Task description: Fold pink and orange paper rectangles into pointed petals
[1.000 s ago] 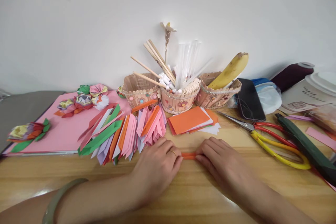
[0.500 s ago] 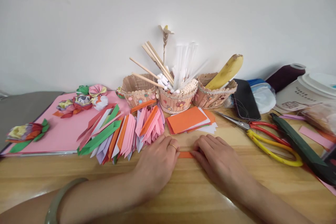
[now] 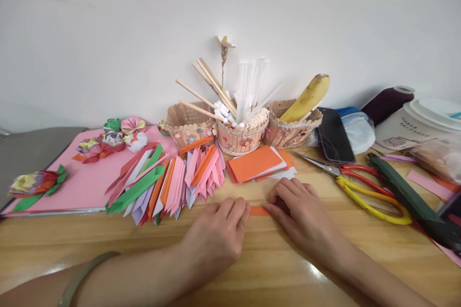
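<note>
Tub (image 3: 428, 130): white wall, printed in dark ink.
Characters (image 3: 412, 126): two short rows on the tub wall; too small and blurred to read.
Emblem (image 3: 394, 142): below the rows, same wall; any wording illegible.

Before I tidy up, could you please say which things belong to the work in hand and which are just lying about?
Seem to belong: orange paper strip held by left hand and right hand; rectangular orange-topped paper stack; folded multicoloured paper pieces.

Apparently just lying about: yellow banana; flat black phone-like slab; dark purple spool; white lidded tub.
</note>
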Demonstrator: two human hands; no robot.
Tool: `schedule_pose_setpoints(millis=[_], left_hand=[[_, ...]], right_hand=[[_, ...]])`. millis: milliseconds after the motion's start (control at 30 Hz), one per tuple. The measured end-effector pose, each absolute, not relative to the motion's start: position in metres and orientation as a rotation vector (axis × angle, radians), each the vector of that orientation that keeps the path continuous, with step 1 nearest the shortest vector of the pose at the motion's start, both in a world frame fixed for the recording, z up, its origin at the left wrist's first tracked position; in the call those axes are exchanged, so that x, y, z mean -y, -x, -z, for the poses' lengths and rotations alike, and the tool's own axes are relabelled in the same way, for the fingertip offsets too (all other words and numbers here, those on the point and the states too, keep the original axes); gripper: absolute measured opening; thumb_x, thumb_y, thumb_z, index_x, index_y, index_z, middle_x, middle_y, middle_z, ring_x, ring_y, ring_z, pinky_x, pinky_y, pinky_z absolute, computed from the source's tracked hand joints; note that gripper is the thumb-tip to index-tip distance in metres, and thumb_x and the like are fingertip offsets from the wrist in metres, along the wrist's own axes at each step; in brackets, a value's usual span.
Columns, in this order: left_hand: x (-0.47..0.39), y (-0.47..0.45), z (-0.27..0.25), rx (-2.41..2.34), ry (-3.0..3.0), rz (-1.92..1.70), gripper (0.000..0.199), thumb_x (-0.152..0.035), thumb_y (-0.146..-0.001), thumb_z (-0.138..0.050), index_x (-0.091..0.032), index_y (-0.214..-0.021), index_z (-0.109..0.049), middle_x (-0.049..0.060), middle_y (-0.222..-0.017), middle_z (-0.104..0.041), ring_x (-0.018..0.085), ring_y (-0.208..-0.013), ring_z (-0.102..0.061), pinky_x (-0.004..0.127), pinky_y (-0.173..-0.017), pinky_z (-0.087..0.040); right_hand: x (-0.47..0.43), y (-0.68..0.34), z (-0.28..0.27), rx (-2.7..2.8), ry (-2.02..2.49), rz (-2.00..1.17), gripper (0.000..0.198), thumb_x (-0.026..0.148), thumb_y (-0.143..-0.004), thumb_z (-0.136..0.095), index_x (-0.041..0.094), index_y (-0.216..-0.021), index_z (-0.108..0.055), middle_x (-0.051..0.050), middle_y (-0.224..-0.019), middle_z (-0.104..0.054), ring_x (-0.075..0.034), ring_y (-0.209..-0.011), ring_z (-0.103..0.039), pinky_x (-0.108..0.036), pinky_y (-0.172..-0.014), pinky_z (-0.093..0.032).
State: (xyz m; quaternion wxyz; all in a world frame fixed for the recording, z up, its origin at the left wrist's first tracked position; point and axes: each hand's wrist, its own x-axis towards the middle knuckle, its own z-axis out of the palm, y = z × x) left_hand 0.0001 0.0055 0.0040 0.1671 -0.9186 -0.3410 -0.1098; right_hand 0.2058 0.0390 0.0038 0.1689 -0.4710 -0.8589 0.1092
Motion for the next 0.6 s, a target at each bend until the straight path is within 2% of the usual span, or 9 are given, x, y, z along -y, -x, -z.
schedule_pose_setpoints(millis=[267,433,600], left_hand=[[0.002,0.004,-0.002,0.952,2.536,0.242,0.032,-0.004,-0.081,-0.042,0.0,-0.108,-0.06,0.018,-0.103,-0.065,0.021,-0.081,-0.061,0.029,-0.059,-0.048],[0.006,0.005,0.0,0.941,2.487,0.288,0.031,-0.003,-0.08,-0.04,-0.001,-0.1,-0.064,0.019,-0.105,-0.066,0.021,-0.079,-0.062,0.031,-0.062,-0.047],[0.009,0.006,0.001,0.958,2.422,0.338,0.034,-0.001,-0.079,-0.04,0.004,-0.102,-0.064,0.02,-0.104,-0.067,0.02,-0.072,-0.061,0.032,-0.061,-0.046]], right_hand=[[-0.038,-0.214,-0.003,2.42,1.346,-0.377,0.013,0.021,-0.091,-0.048,0.02,-0.078,-0.049,-0.002,-0.079,-0.055,-0.021,-0.076,-0.048,-0.034,-0.068,-0.032],[-0.039,-0.217,-0.005,2.426,1.337,-0.437,0.012,0.02,-0.091,-0.045,0.021,-0.079,-0.049,-0.003,-0.081,-0.057,-0.02,-0.077,-0.049,-0.035,-0.068,-0.034],[-0.04,-0.22,-0.008,2.442,1.32,-0.496,0.015,0.019,-0.092,-0.041,0.021,-0.079,-0.049,-0.004,-0.082,-0.058,-0.02,-0.078,-0.05,-0.035,-0.069,-0.036]])
